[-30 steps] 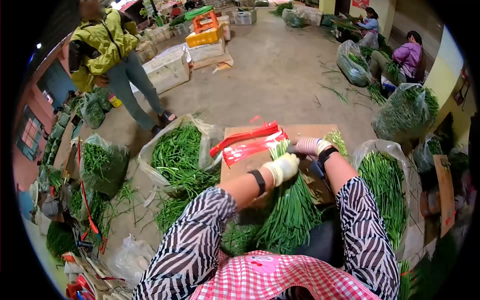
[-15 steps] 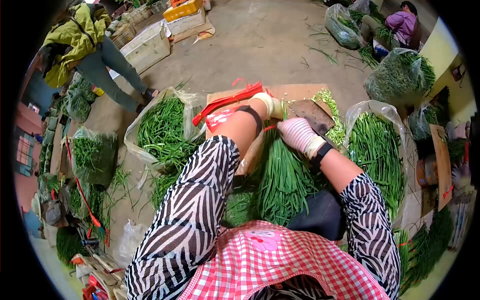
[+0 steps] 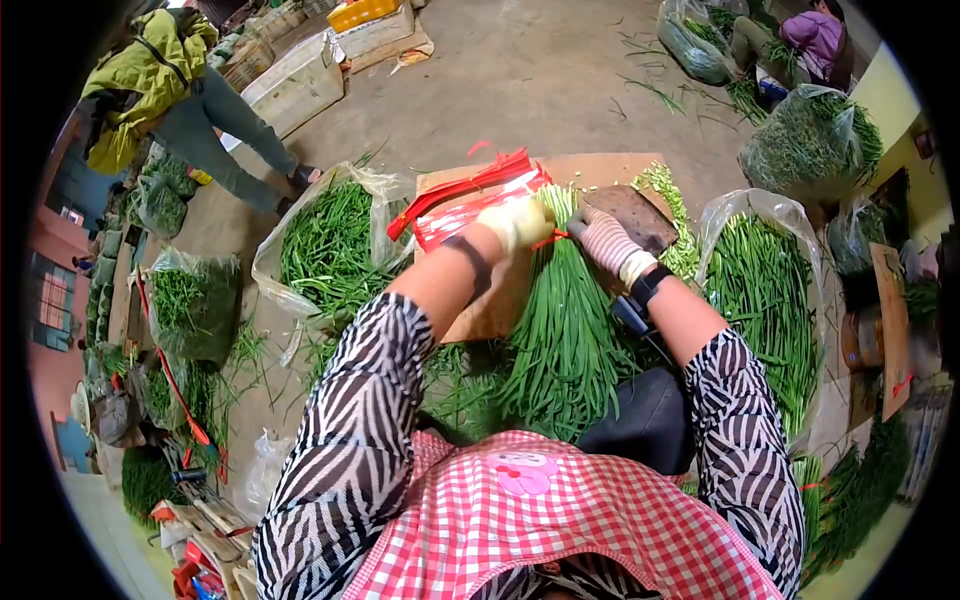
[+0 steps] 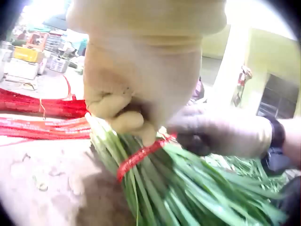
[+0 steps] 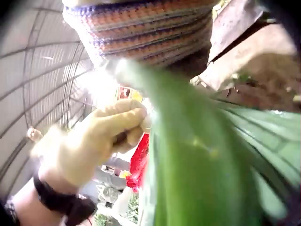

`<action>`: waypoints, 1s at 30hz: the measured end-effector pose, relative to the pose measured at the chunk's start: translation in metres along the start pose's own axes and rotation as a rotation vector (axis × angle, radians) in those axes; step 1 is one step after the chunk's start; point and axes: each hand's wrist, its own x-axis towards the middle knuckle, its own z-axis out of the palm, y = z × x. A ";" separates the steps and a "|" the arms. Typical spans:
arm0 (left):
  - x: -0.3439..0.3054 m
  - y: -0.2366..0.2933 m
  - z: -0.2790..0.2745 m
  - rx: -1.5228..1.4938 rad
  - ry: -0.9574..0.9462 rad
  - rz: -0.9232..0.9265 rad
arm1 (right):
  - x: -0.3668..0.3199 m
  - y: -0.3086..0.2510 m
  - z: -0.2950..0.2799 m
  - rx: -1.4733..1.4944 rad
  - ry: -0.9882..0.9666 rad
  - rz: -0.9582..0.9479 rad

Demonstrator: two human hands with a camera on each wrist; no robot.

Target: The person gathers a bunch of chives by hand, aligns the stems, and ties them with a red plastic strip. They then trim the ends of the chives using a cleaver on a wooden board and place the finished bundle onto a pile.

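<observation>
A bundle of long green leafy stalks (image 3: 565, 330) lies with its pale ends on a board (image 3: 490, 310), leaves hanging toward the apron. Around it, near the pale ends, runs a red tie (image 4: 143, 156). My left hand (image 3: 517, 222), in a pale glove, has its fingers curled at the tie in the left wrist view. At the bundle's other side is my right hand (image 3: 607, 243) in a striped glove, fingers bent on the tie and stalks; its fingertips are partly hidden. Red strips (image 3: 470, 195) lie left of the bundle, a dark flat blade (image 3: 640, 218) right of it.
Open bags of green stalks stand left (image 3: 330, 245) and right (image 3: 765, 310) of the board. Pale cut pieces (image 3: 668, 200) lie at its right edge. A person in a yellow-green jacket (image 3: 150, 75) stands at upper left; another in purple (image 3: 812, 42) sits at upper right.
My left hand came from beyond the board's middle to the bundle's left side, while my right hand stayed beside it. The red tie, absent from view a second ago, now shows round the stalks.
</observation>
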 end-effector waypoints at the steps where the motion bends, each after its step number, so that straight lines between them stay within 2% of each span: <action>1: -0.022 0.020 0.002 0.019 0.087 0.041 | 0.007 0.004 0.003 -0.019 0.029 0.021; 2: -0.044 0.040 0.004 0.039 0.172 0.085 | 0.013 0.002 0.006 -0.037 0.060 0.043; 4: -0.044 0.040 0.025 0.079 0.290 0.180 | 0.018 -0.016 0.005 -0.148 -0.037 0.002; 6: -0.050 0.035 0.023 0.055 0.284 0.086 | 0.015 -0.028 -0.002 -0.160 -0.048 -0.001; 8: -0.055 0.039 0.000 -0.030 0.235 -0.061 | 0.013 -0.014 -0.005 0.027 0.034 -0.066; 9: -0.051 0.026 -0.002 -0.250 0.331 -0.077 | 0.015 -0.004 -0.006 0.130 0.086 -0.038; 10: -0.041 0.016 -0.006 -0.275 0.416 -0.087 | 0.010 -0.005 -0.015 0.130 0.104 0.025; 12: -0.020 0.004 -0.011 -0.390 0.409 -0.011 | -0.004 -0.004 -0.022 0.100 -0.026 -0.042; 13: -0.009 0.002 -0.018 -0.361 0.294 0.089 | -0.018 -0.021 -0.026 -0.061 -0.062 -0.153; 14: 0.003 0.004 -0.023 -0.417 0.075 0.053 | -0.023 -0.028 -0.022 -0.247 -0.033 -0.338; 16: 0.012 0.022 -0.034 -0.145 -0.064 0.109 | -0.030 -0.049 -0.017 -0.491 -0.077 -0.400; 17: 0.012 0.031 -0.039 -0.172 -0.171 0.089 | -0.029 -0.050 -0.013 -0.635 -0.117 -0.428; 18: 0.015 0.033 -0.037 -0.021 -0.156 0.122 | -0.028 -0.053 -0.010 -0.709 -0.138 -0.429; 20: 0.018 0.030 -0.034 0.041 -0.137 0.144 | -0.028 -0.053 -0.007 -0.749 -0.105 -0.457; 23: 0.001 0.040 -0.039 -0.013 -0.066 0.138 | -0.030 -0.052 -0.006 -0.706 -0.098 -0.463; 26: -0.002 0.023 -0.016 -0.073 0.065 -0.010 | -0.032 -0.054 -0.009 -0.591 -0.079 -0.361; 28: -0.016 0.020 -0.001 -0.147 0.208 0.051 | -0.027 -0.027 -0.002 -0.115 0.020 -0.145; 30: -0.043 0.039 0.010 -0.185 0.392 0.033 | -0.011 -0.002 0.005 0.119 0.025 0.083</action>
